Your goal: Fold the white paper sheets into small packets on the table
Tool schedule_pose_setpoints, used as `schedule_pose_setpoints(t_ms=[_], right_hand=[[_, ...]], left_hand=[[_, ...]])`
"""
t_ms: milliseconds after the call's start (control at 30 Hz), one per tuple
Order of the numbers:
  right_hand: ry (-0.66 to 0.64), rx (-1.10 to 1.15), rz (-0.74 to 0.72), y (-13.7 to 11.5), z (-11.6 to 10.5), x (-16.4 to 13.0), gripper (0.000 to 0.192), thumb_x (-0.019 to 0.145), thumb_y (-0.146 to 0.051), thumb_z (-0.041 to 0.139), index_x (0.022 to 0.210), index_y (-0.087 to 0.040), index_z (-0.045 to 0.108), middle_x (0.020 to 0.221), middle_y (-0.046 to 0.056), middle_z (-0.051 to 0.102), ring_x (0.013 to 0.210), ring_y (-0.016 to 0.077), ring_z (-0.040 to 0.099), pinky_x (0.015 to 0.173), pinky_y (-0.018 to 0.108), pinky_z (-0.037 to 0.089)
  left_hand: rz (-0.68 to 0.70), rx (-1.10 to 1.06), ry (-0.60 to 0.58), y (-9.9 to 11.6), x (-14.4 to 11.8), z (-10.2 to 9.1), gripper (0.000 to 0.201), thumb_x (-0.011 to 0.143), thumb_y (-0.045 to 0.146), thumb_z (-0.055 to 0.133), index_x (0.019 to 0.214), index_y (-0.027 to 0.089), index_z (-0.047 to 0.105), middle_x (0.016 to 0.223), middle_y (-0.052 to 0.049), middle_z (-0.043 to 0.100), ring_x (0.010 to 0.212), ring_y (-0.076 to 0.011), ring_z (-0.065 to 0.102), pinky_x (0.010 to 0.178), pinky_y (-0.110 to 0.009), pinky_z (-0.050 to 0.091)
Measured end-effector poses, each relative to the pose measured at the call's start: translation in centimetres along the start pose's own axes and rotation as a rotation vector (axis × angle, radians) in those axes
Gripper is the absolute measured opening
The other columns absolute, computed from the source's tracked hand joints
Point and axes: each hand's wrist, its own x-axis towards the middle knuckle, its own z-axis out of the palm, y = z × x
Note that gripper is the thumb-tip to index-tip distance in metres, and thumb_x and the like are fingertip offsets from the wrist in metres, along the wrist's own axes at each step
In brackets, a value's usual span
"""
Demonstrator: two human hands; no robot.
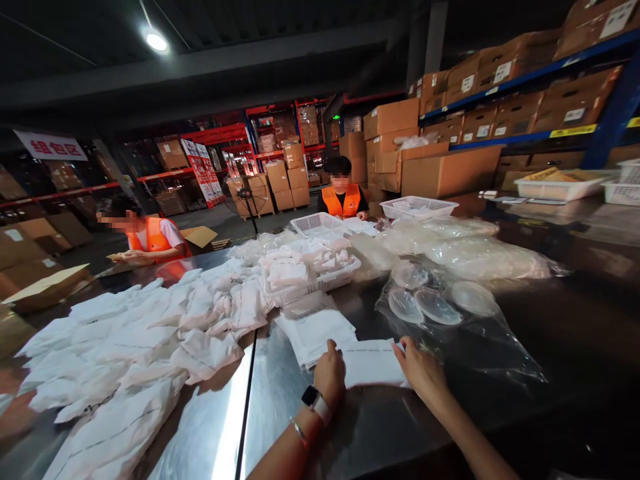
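Between my two hands lies a flat white bag (374, 364) with a line of dark print along its upper edge. My left hand (330, 371), wearing a watch, is closed at the bag's left end. At the right end my right hand (423, 368) grips the edge between thumb and fingers. Just beyond, a stack of similar white bags (315, 333) rests on the metal table (280, 413). To the right, a clear plastic bag (493, 337) holds several translucent round cups (437, 305).
A large heap of filled white bags (135, 333) covers the left side. A white basket (320, 285) holds white packets, and clear plastic bags (480, 250) lie at the back right. Two people in orange vests (343, 200) work across the table. Cartons (450, 173) stand behind.
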Motion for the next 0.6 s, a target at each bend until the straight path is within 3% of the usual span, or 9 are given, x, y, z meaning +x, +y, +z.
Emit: schedule_pose_setpoints(t_ms=[67, 133, 200, 267, 333, 433, 533, 600], right_hand=[[0.166, -0.015, -0.110, -0.6, 0.0, -0.4, 0.040, 0.095, -0.031, 0.038, 0.125, -0.010, 0.056, 0.098, 0.019, 0.070, 0.091, 0.0315, 0.067, 0.077, 0.044, 0.051], [0.309, -0.010, -0.347, -1.5, 0.7, -0.8, 0.040, 0.094, -0.025, 0.037, 0.125, -0.011, 0.057, 0.118, 0.019, 0.064, 0.111, 0.0295, 0.060, 0.093, 0.044, 0.047], [0.303, -0.008, -0.559, -2.7, 1.9, -1.0, 0.039, 0.090, -0.016, 0.035, 0.119, -0.013, 0.062, 0.124, 0.014, 0.062, 0.118, 0.0246, 0.055, 0.101, 0.039, 0.044], [0.236, -0.026, -0.630, -3.8, 3.1, -1.3, 0.043, 0.085, -0.009, 0.035, 0.117, -0.012, 0.063, 0.125, 0.014, 0.061, 0.119, 0.0241, 0.055, 0.103, 0.041, 0.043], [0.205, -0.066, -0.586, -4.5, 3.8, -1.7, 0.044, 0.084, -0.010, 0.037, 0.121, -0.010, 0.061, 0.130, 0.017, 0.057, 0.123, 0.0280, 0.051, 0.105, 0.048, 0.039], [0.185, -0.143, -0.381, -4.8, 4.3, -1.9, 0.044, 0.088, -0.026, 0.045, 0.126, -0.008, 0.057, 0.134, 0.022, 0.051, 0.127, 0.0351, 0.046, 0.104, 0.055, 0.035], [0.150, -0.115, -0.180, -4.0, 4.8, -1.1, 0.057, 0.085, -0.042, 0.050, 0.127, -0.003, 0.054, 0.134, 0.026, 0.050, 0.126, 0.0383, 0.046, 0.101, 0.054, 0.038], [0.137, -0.006, -0.122, -2.7, 5.3, -0.5, 0.063, 0.083, -0.047, 0.050, 0.125, 0.000, 0.055, 0.129, 0.027, 0.054, 0.121, 0.0365, 0.051, 0.098, 0.049, 0.043]], left_hand=[[0.126, 0.135, 0.045, 0.4, -0.4, -0.7, 0.041, 0.083, 0.008, 0.044, 0.123, 0.012, 0.053, 0.091, -0.013, 0.067, 0.084, -0.0272, 0.065, 0.075, -0.038, 0.049], [0.368, 0.253, 0.075, 0.9, -0.7, -0.7, 0.050, 0.085, 0.009, 0.040, 0.134, 0.017, 0.048, 0.119, -0.015, 0.062, 0.109, -0.0295, 0.060, 0.092, -0.043, 0.047], [0.579, 0.269, 0.011, 0.9, -0.9, 0.2, 0.050, 0.089, 0.014, 0.038, 0.139, 0.020, 0.043, 0.140, -0.012, 0.049, 0.129, -0.0297, 0.044, 0.107, -0.048, 0.037], [0.636, 0.220, -0.107, 0.5, -1.0, 1.5, 0.051, 0.092, 0.020, 0.037, 0.142, 0.018, 0.039, 0.147, -0.012, 0.039, 0.137, -0.0295, 0.033, 0.112, -0.051, 0.032], [0.587, 0.147, -0.181, -0.2, -1.1, 2.6, 0.052, 0.092, 0.023, 0.035, 0.143, 0.013, 0.038, 0.149, -0.014, 0.034, 0.140, -0.0293, 0.027, 0.112, -0.050, 0.032], [0.477, 0.034, -0.218, -0.7, -1.1, 3.4, 0.054, 0.092, 0.024, 0.032, 0.142, 0.004, 0.037, 0.150, -0.019, 0.028, 0.141, -0.0297, 0.022, 0.114, -0.050, 0.029], [0.397, -0.025, -0.267, -0.1, -1.4, 3.3, 0.057, 0.091, 0.022, 0.028, 0.142, -0.003, 0.032, 0.150, -0.021, 0.027, 0.142, -0.0289, 0.018, 0.117, -0.048, 0.024], [0.356, -0.050, -0.313, 0.9, -1.8, 3.5, 0.059, 0.090, 0.020, 0.028, 0.146, 0.000, 0.026, 0.152, -0.020, 0.023, 0.143, -0.0267, 0.014, 0.119, -0.046, 0.020]])
